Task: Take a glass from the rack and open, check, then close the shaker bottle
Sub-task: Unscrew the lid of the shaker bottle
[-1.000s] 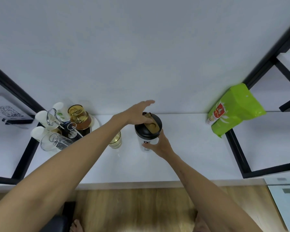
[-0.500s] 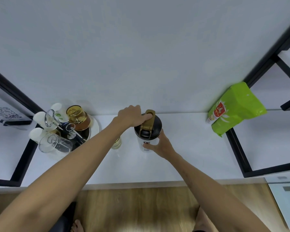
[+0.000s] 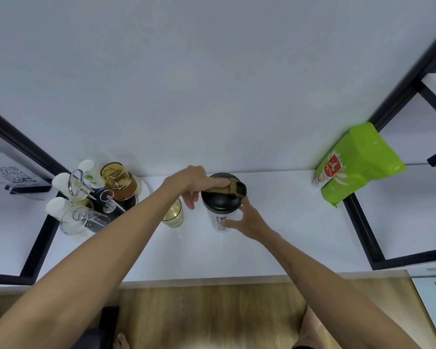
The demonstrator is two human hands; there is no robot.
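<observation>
The shaker bottle (image 3: 222, 217) stands upright mid-counter, white-bodied with a black lid (image 3: 219, 200) and a gold flip cap (image 3: 230, 189). My right hand (image 3: 247, 222) wraps the bottle's body from the right. My left hand (image 3: 193, 183) rests on the lid with a finger pressing along the gold cap, which lies down flat. A yellowish glass (image 3: 173, 214) stands on the counter just left of the bottle, partly behind my left forearm. The glass rack (image 3: 86, 190) sits at the left with several cups and glasses on its pegs.
A green snack bag (image 3: 355, 165) leans at the right against a black shelf frame (image 3: 363, 230). A white counter (image 3: 287, 235) runs along the wall. A QR-code sign (image 3: 10, 173) sits far left. Wooden floor lies below the counter edge.
The gold flip cap stood raised half a second ago and now lies flat on the lid under my left finger. My right hand stayed on the bottle.
</observation>
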